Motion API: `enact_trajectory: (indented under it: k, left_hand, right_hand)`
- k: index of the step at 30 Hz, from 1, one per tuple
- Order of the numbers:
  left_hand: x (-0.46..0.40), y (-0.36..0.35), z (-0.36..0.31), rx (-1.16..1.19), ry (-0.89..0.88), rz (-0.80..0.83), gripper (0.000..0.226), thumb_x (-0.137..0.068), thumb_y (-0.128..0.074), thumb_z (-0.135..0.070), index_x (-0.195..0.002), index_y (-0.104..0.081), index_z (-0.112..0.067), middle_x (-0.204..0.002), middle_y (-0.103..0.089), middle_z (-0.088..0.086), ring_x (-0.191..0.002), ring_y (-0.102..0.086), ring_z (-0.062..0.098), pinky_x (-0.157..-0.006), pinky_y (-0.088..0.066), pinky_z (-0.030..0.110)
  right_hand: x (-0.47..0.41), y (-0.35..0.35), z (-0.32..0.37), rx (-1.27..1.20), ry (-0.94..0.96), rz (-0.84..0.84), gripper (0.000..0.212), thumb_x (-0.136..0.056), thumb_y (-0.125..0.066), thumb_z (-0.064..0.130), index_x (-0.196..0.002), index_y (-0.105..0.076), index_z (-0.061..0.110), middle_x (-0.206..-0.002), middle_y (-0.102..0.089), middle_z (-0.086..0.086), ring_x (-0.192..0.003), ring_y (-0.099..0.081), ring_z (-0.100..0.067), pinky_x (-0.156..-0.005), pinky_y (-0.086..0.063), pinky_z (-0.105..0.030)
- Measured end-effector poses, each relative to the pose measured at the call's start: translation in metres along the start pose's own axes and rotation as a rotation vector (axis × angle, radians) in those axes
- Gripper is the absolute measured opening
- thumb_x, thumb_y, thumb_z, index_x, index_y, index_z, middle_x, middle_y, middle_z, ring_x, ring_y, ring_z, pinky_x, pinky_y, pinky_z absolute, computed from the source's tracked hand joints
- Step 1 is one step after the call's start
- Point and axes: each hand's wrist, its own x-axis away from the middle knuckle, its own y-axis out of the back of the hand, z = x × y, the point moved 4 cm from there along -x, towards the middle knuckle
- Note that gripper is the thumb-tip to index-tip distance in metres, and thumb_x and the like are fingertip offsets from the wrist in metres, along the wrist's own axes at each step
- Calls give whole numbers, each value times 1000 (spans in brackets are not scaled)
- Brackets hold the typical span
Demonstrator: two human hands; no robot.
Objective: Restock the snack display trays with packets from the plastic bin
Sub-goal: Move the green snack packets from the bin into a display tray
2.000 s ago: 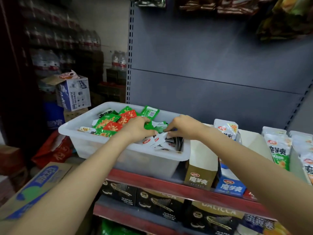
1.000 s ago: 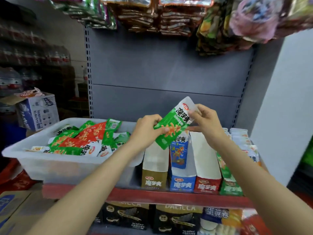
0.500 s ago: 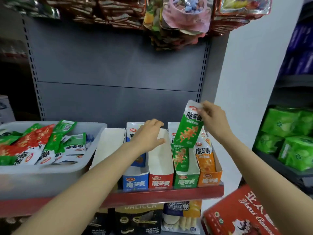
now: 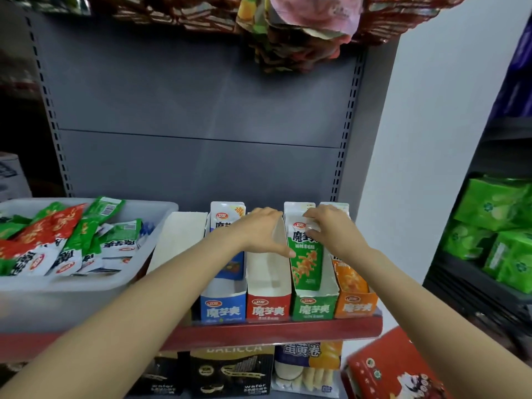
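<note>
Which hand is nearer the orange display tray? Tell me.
Right. The right hand rests on the green packet in the green tray, right beside the orange display tray. The left hand is over the red tray, two trays away.

plastic bin (image 4: 161, 210) cut off left, hanging snacks (image 4: 302, 38) blurred
</note>
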Motion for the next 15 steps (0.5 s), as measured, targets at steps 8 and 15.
enact_trajectory:
  k: [8,15]
  left_hand:
    - [52,25,20,100,-48,-411,44,-92,-55,-36,-133,-45,-25,-133,-50,-6,-120,-47,13,-97,-44,36]
    - [142,69,124,29,156,-554,17,-87,-61,-21,-104,-62,-21,-98,-64,-7,-93,-60,14,-80,-49,33]
  right_hand:
    - [-1,-3,43,38,130,-119,41,-89,-62,19,-129,-53,20,-129,-47,-1,-119,-41,-21,-91,-41,-32]
    - [-27,-15,166,-154,367,-80,28,-95,-51,24,-122,-58,20,-122,-52,2,-115,-46,-16,-89,-43,-32]
